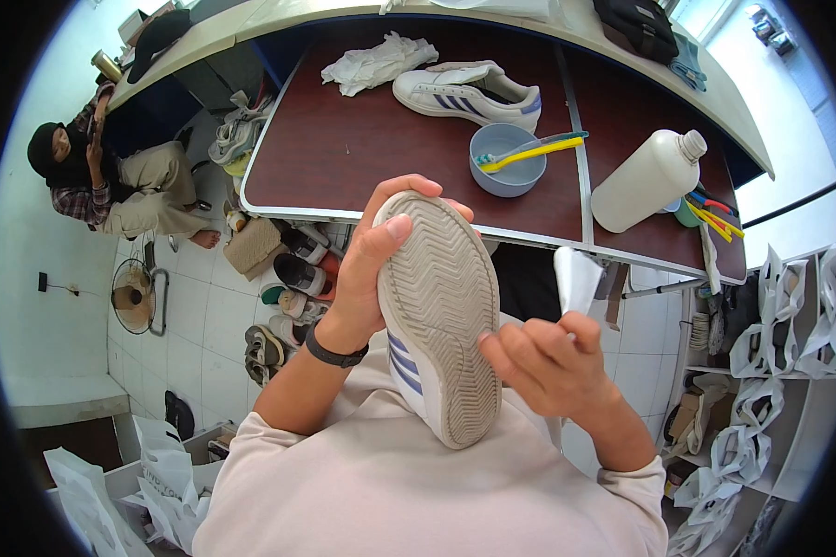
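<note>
My left hand (373, 251) grips a white sneaker (441, 316) around its toe end, thumb lying on the sole. The sole faces me, off-white with a zigzag tread, and blue-purple stripes show on the shoe's side. Its heel end points down against my shirt. My right hand (553, 367) is closed around what looks like a white squeeze tube (578, 278), whose wide flat end sticks up above the fist. Those fingertips are at the sole's right edge; the tube's other end is hidden in the hand. The matching sneaker (469, 96) lies on the table beyond.
On the dark red table (316, 153) are crumpled white paper (379, 63), a grey-blue bowl (508, 181) with toothbrushes across it, and a white bottle (646, 181). Shoes (299, 276) stand on the floor at left. A person (111, 176) sits far left. Bagged shoes fill a rack (790, 376) at right.
</note>
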A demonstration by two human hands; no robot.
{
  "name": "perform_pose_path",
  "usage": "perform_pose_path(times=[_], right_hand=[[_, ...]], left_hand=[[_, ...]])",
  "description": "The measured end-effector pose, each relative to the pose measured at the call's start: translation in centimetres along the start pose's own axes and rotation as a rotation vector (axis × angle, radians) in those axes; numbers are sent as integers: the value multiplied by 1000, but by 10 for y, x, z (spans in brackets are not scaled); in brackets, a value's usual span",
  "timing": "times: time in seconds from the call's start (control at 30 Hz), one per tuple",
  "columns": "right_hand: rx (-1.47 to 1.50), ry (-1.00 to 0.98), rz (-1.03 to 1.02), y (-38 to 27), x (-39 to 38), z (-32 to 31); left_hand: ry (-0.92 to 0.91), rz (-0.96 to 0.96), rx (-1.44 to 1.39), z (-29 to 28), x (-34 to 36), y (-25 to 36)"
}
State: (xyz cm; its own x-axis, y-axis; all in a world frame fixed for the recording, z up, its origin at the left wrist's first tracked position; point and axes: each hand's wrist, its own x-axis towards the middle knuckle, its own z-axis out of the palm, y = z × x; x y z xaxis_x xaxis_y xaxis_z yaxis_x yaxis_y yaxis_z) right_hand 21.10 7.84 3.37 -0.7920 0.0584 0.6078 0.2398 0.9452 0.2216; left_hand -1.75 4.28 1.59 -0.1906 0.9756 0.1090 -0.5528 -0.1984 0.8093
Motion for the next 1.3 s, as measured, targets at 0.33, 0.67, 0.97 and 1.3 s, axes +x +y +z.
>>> perform_pose_path(times=[0.33,0.67,0.97,1.3], right_hand=[[567,78,518,-38,-1,7],[531,189,636,-10,-13,2],[539,146,602,-28,-12,3],[412,89,565,-30,0,1]], left_hand=[[57,75,100,12,-8,4],[1,2,-121,-14,4,-7],[13,30,-131,-14,1,1],[4,71,-110,-4,-6,10]])
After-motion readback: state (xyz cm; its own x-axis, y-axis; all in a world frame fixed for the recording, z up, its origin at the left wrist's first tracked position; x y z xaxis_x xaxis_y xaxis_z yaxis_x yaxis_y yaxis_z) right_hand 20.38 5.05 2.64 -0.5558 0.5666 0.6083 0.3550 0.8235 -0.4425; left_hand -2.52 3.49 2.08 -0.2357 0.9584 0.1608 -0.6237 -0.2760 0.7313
